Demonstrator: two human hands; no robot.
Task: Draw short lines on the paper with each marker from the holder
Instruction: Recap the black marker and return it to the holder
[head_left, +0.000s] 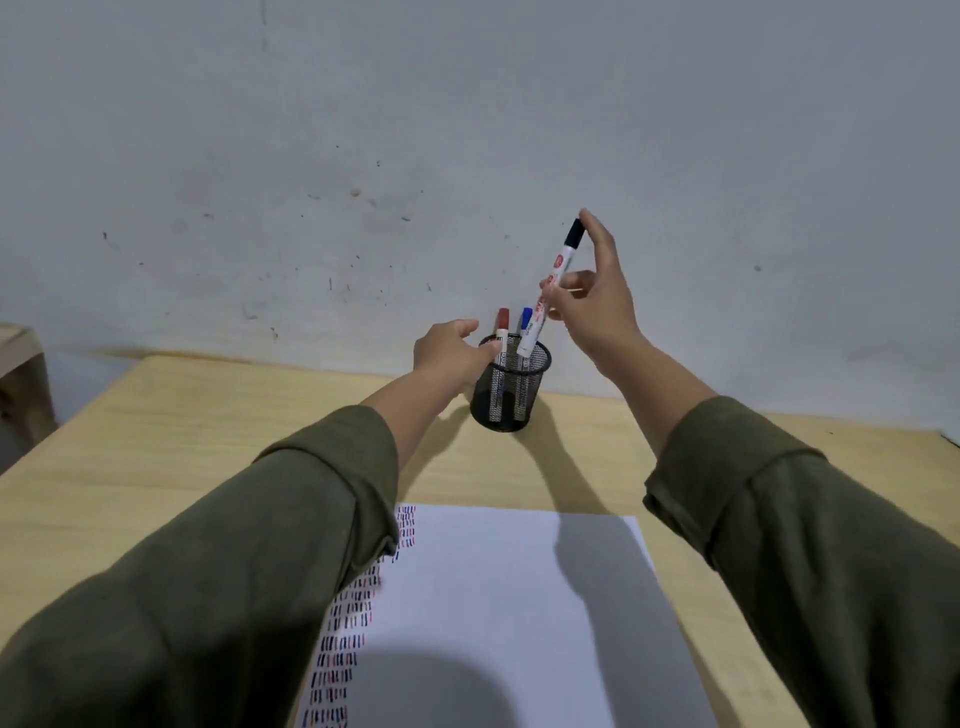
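Observation:
A black mesh holder stands at the far side of the table near the wall. My left hand grips its rim on the left side. A red-capped marker and a blue-capped marker stand inside it. My right hand holds a black-capped white marker tilted, its lower end at the holder's mouth. White paper lies close to me, with rows of short red, blue and black lines along its left edge, partly hidden by my left sleeve.
The light wooden table ends at a scuffed pale wall. A wooden piece of furniture stands beyond the table's left edge. Shadows of my head and arms fall across the paper.

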